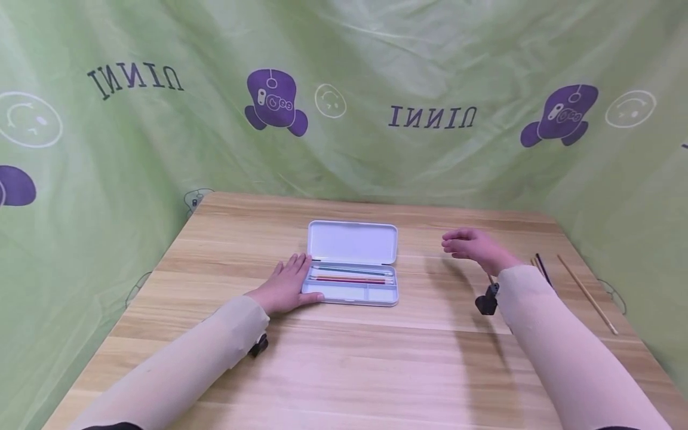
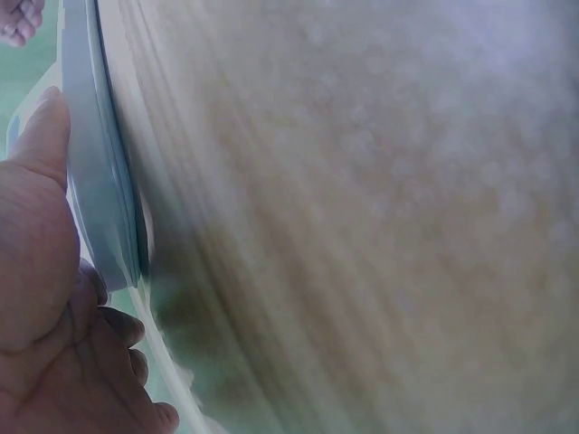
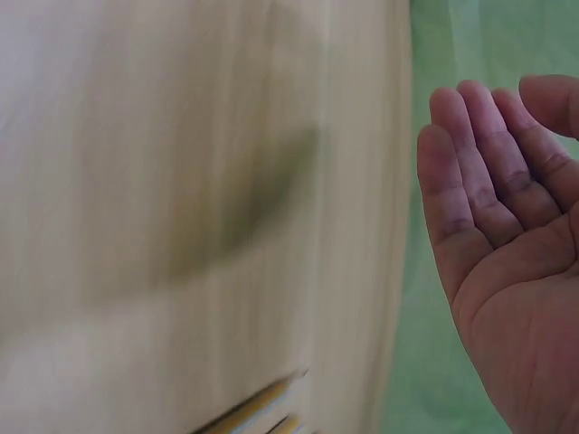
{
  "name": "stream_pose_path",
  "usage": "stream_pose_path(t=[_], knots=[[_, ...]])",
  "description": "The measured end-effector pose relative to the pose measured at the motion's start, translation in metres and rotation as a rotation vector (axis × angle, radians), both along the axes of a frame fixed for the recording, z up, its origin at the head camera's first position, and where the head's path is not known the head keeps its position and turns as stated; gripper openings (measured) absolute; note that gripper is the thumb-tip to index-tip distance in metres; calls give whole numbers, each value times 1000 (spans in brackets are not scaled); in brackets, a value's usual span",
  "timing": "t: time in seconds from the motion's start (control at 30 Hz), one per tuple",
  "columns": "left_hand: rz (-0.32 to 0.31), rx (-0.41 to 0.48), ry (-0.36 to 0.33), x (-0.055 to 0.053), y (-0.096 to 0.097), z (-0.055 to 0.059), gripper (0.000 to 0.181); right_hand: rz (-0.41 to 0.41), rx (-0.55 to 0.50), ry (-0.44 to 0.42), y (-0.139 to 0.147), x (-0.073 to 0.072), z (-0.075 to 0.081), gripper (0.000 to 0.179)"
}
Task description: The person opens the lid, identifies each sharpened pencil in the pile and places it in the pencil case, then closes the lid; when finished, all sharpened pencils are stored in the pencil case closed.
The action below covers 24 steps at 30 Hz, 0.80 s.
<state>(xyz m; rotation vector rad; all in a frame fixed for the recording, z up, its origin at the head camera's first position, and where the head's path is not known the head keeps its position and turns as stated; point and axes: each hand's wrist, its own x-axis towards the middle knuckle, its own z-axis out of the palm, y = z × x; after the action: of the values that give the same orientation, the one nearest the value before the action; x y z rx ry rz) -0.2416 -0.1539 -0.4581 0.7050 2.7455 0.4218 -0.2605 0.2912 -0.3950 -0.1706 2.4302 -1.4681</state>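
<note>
A pale blue pencil case lies with its lid raised on the wooden table. Its back compartment holds several slim pencils, teal, orange and red among them. My left hand rests against the case's left side, fingers extended along it and the thumb at the front edge. In the left wrist view, the thumb lies along the case's front wall. My right hand hovers above the table to the right of the case. The right wrist view shows its palm and loosely extended fingers holding nothing.
A long brown stick lies near the table's right edge. A dark slim stick lies beside it, partly behind the right sleeve. Yellow pencils show in the right wrist view. A green printed curtain hangs around the table.
</note>
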Motion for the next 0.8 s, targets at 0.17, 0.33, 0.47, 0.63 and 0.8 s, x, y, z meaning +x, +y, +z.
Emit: stream_pose_path(t=[0.17,0.33,0.47,0.63,0.8], knots=[[-6,-4,10,0,-1,-1,103,-61,4,20,22,13,-9,50],[-11,5,12,1,-1,0,103,-134,-15,20,43,25,-18,51],[-15,6,11,1,-1,0,103,-191,-40,20,63,34,-25,52],[-20,2,6,1,-1,1,103,-233,-74,38,85,44,-35,52],[-21,1,-5,1,0,0,103,-260,-108,37,99,53,-42,50]])
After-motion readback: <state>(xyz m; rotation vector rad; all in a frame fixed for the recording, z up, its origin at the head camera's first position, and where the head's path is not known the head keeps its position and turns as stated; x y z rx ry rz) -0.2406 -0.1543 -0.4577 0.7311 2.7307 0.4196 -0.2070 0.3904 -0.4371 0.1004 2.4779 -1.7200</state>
